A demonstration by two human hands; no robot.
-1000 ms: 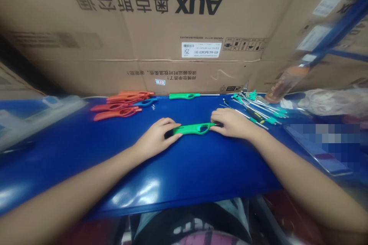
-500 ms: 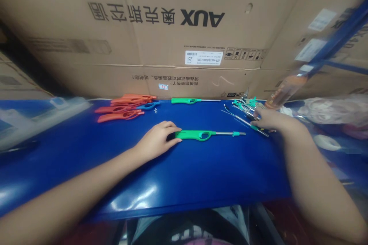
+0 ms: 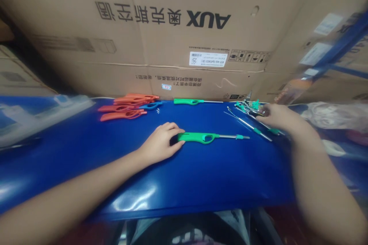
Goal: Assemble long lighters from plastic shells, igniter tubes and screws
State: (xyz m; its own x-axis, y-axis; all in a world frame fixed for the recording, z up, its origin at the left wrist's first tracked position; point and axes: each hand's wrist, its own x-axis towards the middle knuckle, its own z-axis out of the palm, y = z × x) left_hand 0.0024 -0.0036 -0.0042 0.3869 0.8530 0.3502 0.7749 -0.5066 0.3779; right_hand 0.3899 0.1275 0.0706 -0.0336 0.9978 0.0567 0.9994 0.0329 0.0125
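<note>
A green long-nosed lighter (image 3: 198, 137) lies on the blue table, its metal tube pointing right with a teal collar near the tip. My left hand (image 3: 162, 143) is closed on the handle's rear end, thumb on the near side and fingers on the far side. Over a pile of metal tubes and teal plastic parts (image 3: 254, 105) at the right is my right hand (image 3: 280, 122). Its fingers point down and left, blurred and partly hidden, and whether they hold a part does not show. A loose metal tube with a green piece (image 3: 257, 130) lies just left of that hand.
Several orange lighters (image 3: 123, 115) and a blue one (image 3: 152, 105) lie at the back left. Another green lighter (image 3: 186, 102) rests along the cardboard wall (image 3: 161, 49). An orange-coloured bottle (image 3: 293, 91) stands behind my right hand. A clear plastic container (image 3: 66, 113) is at far left.
My right hand has shifted slightly right over the pile, and a tube with a green part there has moved right with it. My left hand stays on the green lighter; the view has shifted slightly.
</note>
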